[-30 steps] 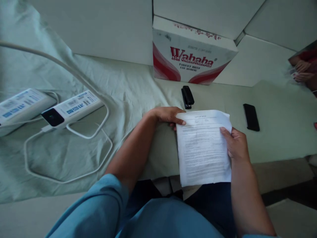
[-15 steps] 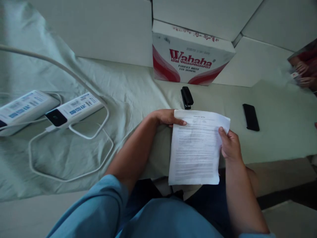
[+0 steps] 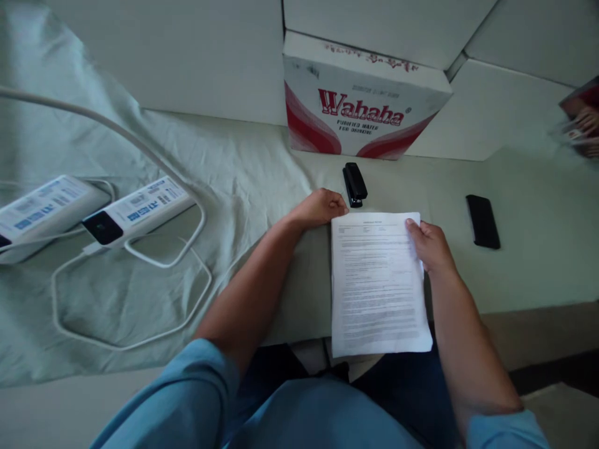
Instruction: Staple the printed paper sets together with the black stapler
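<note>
A printed stack of paper sheets hangs over the table's front edge, its lower part above my lap. My right hand is closed on its upper right corner, thumb on top. My left hand is off the sheets, close by their upper left corner, with its fingers loosely bent and nothing visible in them. Just right of these fingers a black stapler lies on the table, a small gap away from them.
Behind the stapler stands a white and red Wahaba carton. A black phone lies to the right. Two white power banks with looped cables occupy the left of the cloth. Another person's hands show at the far right.
My left hand has let go of the sheets' upper left corner and moved slightly up toward the stapler. In my right hand the sheets have straightened and shifted a little right.
</note>
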`<state>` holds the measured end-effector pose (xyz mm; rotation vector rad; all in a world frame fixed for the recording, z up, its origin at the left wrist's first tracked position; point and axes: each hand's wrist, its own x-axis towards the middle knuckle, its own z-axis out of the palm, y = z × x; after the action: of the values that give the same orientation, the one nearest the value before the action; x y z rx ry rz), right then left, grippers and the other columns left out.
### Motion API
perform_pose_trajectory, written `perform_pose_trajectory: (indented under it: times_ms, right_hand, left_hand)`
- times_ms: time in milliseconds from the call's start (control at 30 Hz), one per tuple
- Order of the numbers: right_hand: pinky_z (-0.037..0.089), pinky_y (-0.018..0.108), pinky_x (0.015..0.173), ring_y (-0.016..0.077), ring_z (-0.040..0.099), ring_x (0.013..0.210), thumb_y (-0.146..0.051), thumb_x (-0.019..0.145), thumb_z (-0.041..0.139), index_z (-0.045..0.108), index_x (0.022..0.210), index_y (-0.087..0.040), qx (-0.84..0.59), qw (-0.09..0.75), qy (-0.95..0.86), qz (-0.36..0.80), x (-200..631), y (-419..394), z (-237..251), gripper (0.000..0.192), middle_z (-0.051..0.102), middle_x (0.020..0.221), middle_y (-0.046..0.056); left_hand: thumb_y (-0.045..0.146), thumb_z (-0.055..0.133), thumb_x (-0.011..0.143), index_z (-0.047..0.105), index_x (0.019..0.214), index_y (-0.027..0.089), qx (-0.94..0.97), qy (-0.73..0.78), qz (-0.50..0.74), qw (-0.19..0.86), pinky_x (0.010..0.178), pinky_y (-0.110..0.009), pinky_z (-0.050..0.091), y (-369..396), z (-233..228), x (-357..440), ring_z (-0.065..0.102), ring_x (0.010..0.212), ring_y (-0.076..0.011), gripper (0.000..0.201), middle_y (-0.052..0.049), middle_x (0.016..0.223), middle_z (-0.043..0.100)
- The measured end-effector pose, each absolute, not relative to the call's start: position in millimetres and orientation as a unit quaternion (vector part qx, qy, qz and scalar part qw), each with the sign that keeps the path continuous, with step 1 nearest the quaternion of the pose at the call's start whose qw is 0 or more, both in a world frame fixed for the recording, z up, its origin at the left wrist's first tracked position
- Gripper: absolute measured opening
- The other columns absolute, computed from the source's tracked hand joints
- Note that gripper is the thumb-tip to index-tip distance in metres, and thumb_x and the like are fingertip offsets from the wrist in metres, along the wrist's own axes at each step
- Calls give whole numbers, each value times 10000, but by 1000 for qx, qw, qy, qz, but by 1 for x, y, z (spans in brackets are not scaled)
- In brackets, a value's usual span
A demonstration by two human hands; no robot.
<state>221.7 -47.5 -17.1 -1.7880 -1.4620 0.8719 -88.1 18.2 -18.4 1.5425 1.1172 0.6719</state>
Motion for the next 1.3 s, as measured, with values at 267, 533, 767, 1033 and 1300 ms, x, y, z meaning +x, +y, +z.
perform_pose_trajectory:
  times_ms: [267,533,767,1033,1300]
  right_hand:
    - [307,331,645,177,452,614,-480,983,472,449,659,-256,-701,179,-673,153,208,-7,-19,394,499,595,4]
    - [207,345,645,198,477,650,-427,1088,418,634,808,-216,-714,62,-696,46,191,4,-18,411,664,726,77]
    - [185,341,641,191,480,630,-448,1102,390,655,839,-210,-703,88,-705,29,192,4,-26,442,662,713,73]
    - [194,339,624,185,400,593,-481,1076,403,627,767,-222,-703,133,-697,48,196,8,-30,461,590,636,53]
    - [184,342,628,177,357,587,-474,1066,413,595,747,-226,-707,142,-691,56,195,8,-30,443,555,624,41]
  left_hand:
    - [190,633,921,793,916,169,698,565,266,349,743,-305,490,17,-20,-80,678,772,-184,162,-55,864,803]
    - [247,553,1048,802,1187,180,702,648,177,236,939,-403,552,16,-18,-71,750,1038,-291,293,-135,1147,823]
    - [-21,442,938,611,1576,267,774,553,271,147,1268,-477,404,18,-31,-72,486,1555,-285,720,-72,1675,568]
    - [-52,414,913,620,1554,316,826,478,251,162,1374,-577,155,19,-39,-73,391,1650,-228,768,-12,1692,550]
    - [6,442,972,655,1515,349,827,475,258,156,1380,-622,78,15,-36,-73,421,1634,-239,677,1,1645,604]
